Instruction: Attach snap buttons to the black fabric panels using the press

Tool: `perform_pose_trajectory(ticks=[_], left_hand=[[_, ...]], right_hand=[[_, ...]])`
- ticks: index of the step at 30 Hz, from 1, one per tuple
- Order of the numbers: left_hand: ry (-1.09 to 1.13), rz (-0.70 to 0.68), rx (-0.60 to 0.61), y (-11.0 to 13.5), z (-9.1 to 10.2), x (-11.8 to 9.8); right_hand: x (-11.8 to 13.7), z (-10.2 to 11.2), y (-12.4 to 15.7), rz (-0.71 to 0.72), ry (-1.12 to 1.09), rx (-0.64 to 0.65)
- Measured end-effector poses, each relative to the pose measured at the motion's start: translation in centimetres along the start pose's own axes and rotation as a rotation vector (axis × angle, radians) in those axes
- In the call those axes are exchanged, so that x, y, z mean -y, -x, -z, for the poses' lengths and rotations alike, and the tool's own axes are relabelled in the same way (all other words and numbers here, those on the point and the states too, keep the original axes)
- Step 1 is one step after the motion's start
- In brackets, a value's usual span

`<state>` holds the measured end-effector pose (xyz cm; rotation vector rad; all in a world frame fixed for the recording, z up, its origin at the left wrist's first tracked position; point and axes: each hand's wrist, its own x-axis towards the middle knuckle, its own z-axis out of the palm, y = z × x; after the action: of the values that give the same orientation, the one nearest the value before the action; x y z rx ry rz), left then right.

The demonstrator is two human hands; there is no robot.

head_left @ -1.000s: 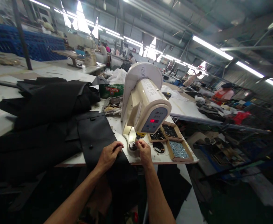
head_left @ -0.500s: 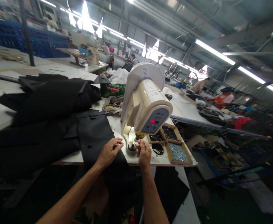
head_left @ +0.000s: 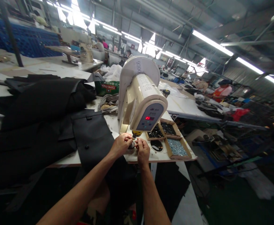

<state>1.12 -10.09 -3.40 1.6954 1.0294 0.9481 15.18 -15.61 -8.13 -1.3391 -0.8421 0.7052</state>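
A cream snap-fastening press [head_left: 143, 103] with a red lit display stands on the table. Under its head, my left hand [head_left: 121, 144] is closed in a pinch at the left of the lower die [head_left: 131, 145]. My right hand [head_left: 142, 150] pinches at the die's right side. Whatever lies between the fingertips of either hand is too small to make out. To the left, a black leather-like panel [head_left: 92, 134] with a dark round snap on it hangs over the table edge, partly under my left forearm.
Cardboard trays of small black parts [head_left: 156, 132] and silvery parts [head_left: 177, 147] sit right of the press, beside a round dish [head_left: 156, 145]. Black panels [head_left: 38, 103] are piled at left. Behind stands a green carton [head_left: 106, 88]. A person in orange [head_left: 221, 90] is far right.
My left hand has moved right from above the black panel to the lower die, close to my right hand. My right hand stays by the die. The whole view has shifted slightly.
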Motion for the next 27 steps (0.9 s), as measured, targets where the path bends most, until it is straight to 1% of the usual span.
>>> perform_pose_trajectory(ticks=[6,9,11,13,15,16,18,20,22,23,24,25,26,27], left_hand=[[-0.025,0.006,-0.036,-0.1,0.0,0.1],[0.004,0.050,-0.033,-0.2,-0.3,0.7],[0.049,0.080,-0.014,-0.2,-0.5,1.3],[0.142,0.114,0.006,-0.1,-0.4,1.9],[0.233,0.150,-0.008,-0.2,0.3,2.6],[0.246,0.155,-0.038,-0.4,1.1,2.8],[0.131,0.098,-0.114,-1.1,3.5,3.1],[-0.082,0.003,-0.161,-2.2,7.0,3.3],[-0.241,-0.053,-0.147,-3.5,11.1,3.5],[-0.289,-0.068,-0.096,-4.2,13.0,3.6],[-0.338,-0.092,0.006,-4.9,14.7,3.7],[-0.406,-0.132,0.156,-5.5,16.1,3.7],[-0.490,-0.179,0.332,-6.2,17.0,3.8],[-0.583,-0.224,0.504,-6.9,17.6,3.9]], right_hand=[[0.2,0.0,0.1,0.011,0.009,0.009],[0.1,0.0,0.0,0.008,-0.007,0.008],[-0.1,0.0,-0.1,0.007,-0.023,-0.001],[-0.4,0.0,-0.3,0.001,-0.058,-0.019],[-0.6,0.0,-0.5,-0.019,-0.122,-0.035],[-0.7,0.1,-0.5,-0.034,-0.157,-0.044],[-0.8,0.3,-0.2,-0.064,-0.211,-0.065],[-0.9,0.5,0.1,-0.089,-0.238,-0.087],[-1.2,0.6,0.1,-0.095,-0.247,-0.104],[-1.4,0.6,0.0,-0.096,-0.246,-0.098],[-1.7,0.5,-0.1,-0.104,-0.243,-0.089],[-1.8,0.4,-0.2,-0.110,-0.239,-0.076],[-2.0,0.4,-0.2,-0.112,-0.234,-0.061],[-2.0,0.3,-0.2,-0.099,-0.220,-0.051]])
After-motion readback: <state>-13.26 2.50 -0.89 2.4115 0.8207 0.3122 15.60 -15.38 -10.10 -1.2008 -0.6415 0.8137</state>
